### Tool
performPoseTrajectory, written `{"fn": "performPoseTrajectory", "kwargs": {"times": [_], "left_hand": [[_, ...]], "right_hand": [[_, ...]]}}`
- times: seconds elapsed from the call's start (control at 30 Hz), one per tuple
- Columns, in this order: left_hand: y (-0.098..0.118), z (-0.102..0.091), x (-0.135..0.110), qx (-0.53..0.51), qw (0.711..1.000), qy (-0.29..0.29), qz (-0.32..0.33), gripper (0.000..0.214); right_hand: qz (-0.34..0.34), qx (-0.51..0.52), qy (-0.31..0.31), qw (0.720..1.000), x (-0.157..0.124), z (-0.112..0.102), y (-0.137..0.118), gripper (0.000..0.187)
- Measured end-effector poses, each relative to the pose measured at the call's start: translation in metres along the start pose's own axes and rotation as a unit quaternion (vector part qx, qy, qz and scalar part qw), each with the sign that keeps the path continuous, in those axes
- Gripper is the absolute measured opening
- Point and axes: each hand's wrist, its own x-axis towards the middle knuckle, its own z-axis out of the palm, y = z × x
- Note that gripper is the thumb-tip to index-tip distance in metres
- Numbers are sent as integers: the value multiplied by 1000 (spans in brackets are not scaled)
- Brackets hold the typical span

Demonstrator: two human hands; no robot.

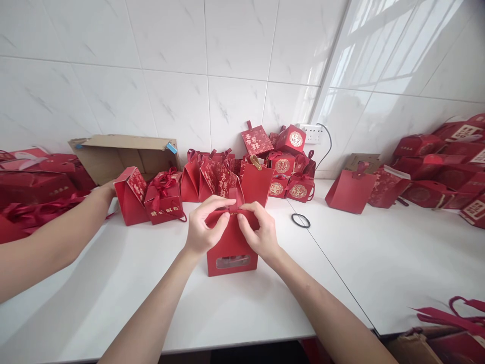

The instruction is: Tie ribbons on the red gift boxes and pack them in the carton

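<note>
A red gift box [232,247] with a sloped front and a small clear window near its base stands upright on the white table [151,313]. My left hand [207,222] pinches the box's top edge from the left, thumb in front and fingers behind. From the right, my right hand [259,228] grips the same edge in a like way. Between the two hands a red strap [235,198] sticks up from the top. The box's back is hidden from me.
Another person's arm [56,237] reaches in from the left toward a red box [131,197]. Behind stand several red gift boxes [257,182] and an open cardboard box [125,151]. A black ring [300,220] lies right of centre. More red boxes [435,172] are piled at right.
</note>
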Motion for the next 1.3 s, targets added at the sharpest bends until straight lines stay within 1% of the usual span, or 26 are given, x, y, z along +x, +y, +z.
{"fn": "performPoseTrajectory", "kwargs": {"times": [0.4, 0.6, 1.03, 1.3], "left_hand": [[-1, 0, 0, -1, 1000, -1, 6, 21], [-1, 0, 0, 3, 1000, -2, 7, 20], [-2, 0, 1, -17, 999, -5, 38, 24], [-1, 1, 0, -11, 999, -4, 36, 21]], "right_hand": [[-16, -1, 10, 1000, 0, 1, -1, 6], [-6, 0, 3, 1000, 0, 1, 0, 7], [-17, 5, 11, 1000, 0, 1, 1, 7], [-3, 13, 10, 1000, 0, 1, 0, 8]]}}
